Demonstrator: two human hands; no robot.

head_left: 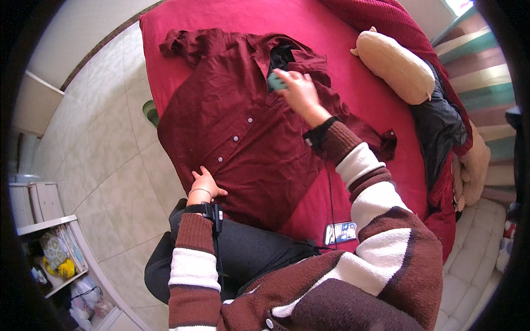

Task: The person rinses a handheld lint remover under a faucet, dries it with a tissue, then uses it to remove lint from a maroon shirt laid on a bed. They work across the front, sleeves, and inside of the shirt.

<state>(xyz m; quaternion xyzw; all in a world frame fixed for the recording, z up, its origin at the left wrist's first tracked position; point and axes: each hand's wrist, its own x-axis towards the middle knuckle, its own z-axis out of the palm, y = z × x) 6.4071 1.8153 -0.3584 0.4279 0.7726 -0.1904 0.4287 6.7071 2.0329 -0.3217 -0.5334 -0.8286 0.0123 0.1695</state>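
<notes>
Where the bed (381,124) spreads: red cover, filling the middle and far side of the scene; a beige plush cushion and dark cloth at its far right.
Floor (121,193): pale tiles, left of the bed; green slipper (150,112) close to the bed's edge.
Shirt (270,165): dark maroon, laid out on the bed, collar end far, hem near; one sleeve out to the far left, another to the right. Lies under both hands.
Cushion (395,66): long, rounded, well apart from both hands, to their far right.
Right hand (301,94): over the far part of the shirt, beside the collar opening; fingers closed on a green thing. Shirt extends left and near of it.
Left hand (205,183): on the shirt's near left edge, fingers apart, thumb toward the right; most of the shirt lies far and right of it.
Phone-like object (340,233): on the bed, near side, right of the shirt.
Green thing (275,83): in the right hand, at the opening; blurred, kind cannot be told.
Buttons (236,138): pale, in a slanting row between the hands.
</notes>
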